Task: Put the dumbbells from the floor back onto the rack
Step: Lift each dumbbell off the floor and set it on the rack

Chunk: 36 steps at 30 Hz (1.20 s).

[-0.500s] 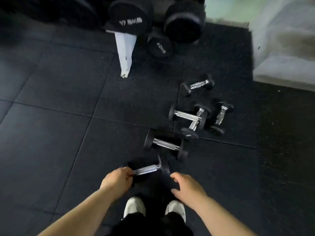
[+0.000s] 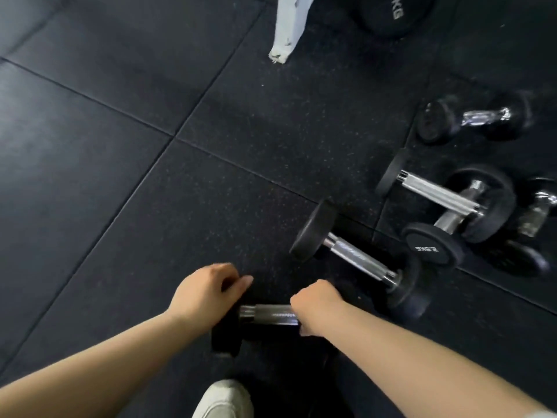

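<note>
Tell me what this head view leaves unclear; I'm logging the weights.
- Held dumbbell: its right end is hidden under the right hand, and no label is visible.
- Big weight: cut off by the top edge, so its label is partial.
- Farthest dumbbell: blurred.
- Rack leg: the shelves are out of frame.

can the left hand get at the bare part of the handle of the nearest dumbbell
Probably yes. The left hand hovers open just above the handle, and the right hand grips only its right end, leaving the left stretch bare.

Nearest dumbbell (image 2: 265, 316) black heads, chrome handle, lying crosswise; second dumbbell (image 2: 355, 257) diagonal on floor (image 2: 150, 206) behind; more dumbbells (image 2: 452, 203) clustered right; rack leg (image 2: 287, 28) white, top.
</note>
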Each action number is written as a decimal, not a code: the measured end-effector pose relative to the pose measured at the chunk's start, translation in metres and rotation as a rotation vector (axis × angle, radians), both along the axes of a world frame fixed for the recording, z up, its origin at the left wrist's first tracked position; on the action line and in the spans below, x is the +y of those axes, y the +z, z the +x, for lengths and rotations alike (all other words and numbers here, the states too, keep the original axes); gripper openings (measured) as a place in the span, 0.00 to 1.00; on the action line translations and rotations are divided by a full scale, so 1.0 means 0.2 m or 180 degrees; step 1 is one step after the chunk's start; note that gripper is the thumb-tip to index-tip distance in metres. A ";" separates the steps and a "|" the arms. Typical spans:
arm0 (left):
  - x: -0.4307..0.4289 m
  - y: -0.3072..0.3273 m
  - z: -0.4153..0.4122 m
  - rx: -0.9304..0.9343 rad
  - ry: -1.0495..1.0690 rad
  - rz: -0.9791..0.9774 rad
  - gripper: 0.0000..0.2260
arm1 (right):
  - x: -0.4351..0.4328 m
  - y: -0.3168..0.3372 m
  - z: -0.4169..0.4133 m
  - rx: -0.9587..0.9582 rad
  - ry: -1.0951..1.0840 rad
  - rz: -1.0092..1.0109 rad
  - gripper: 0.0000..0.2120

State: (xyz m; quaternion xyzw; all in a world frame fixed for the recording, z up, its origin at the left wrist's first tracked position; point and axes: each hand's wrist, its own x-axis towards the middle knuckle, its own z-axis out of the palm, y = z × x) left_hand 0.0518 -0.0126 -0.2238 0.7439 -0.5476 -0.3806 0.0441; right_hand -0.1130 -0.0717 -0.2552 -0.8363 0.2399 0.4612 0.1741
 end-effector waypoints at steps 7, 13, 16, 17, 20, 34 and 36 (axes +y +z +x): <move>0.20 -0.01 -0.26 0.1815 0.0892 0.2784 0.14 | -0.04 0.05 0.03 0.0031 -0.0337 0.0171 0.17; 0.17 -0.16 -0.54 0.3058 0.5722 0.1027 0.16 | -0.06 0.03 0.02 -0.0042 -0.0292 0.0321 0.15; 0.20 -0.26 -0.54 0.4046 0.5974 0.0531 0.20 | -0.08 0.00 0.01 -0.0048 -0.0282 0.0366 0.14; 0.18 -0.27 -0.52 0.4409 0.5846 0.0473 0.21 | -0.08 0.00 0.02 -0.0050 -0.0266 0.0372 0.16; 0.10 -0.35 -0.50 0.4569 0.5710 0.0269 0.12 | -0.09 -0.02 0.02 -0.0128 -0.0227 0.0378 0.15; 0.03 -0.26 -0.50 0.3542 0.5634 0.0242 0.08 | -0.08 -0.01 -0.06 -0.0353 -0.0463 0.0468 0.14; 0.01 -0.15 -0.47 0.3274 0.5478 0.0248 0.07 | -0.07 0.07 -0.07 -0.0420 -0.0833 0.0675 0.16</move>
